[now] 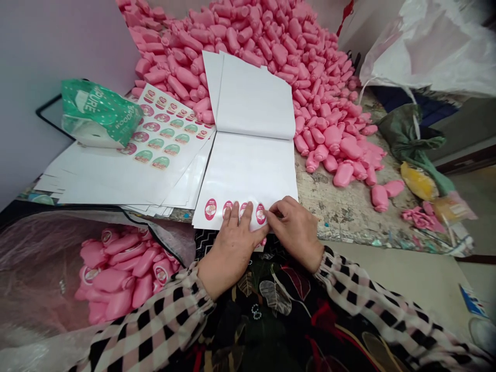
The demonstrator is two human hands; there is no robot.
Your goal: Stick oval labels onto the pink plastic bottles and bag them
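A white sticker sheet (251, 170) lies near the table's front edge, with a row of pink oval stickers (210, 209) along its near side. My left hand (232, 248) rests flat on that row, fingers apart, partly covering the middle stickers. At the right end of the row, the thumb and forefinger of my right hand (290, 227) pinch the edge of the last oval sticker (261, 213). How far this sticker is lifted from its backing I cannot tell. Something small and pink shows just below my left hand, mostly hidden.
Pink bottles (279, 54) are heaped across the back of the table (321, 206). At left, sheets with green and pink stickers (166, 134) lie under a green package (101, 113). A clear bag (34, 289) at lower left holds labelled pink bottles (124, 268). Folded-back white pages (256, 98) lean on the heap.
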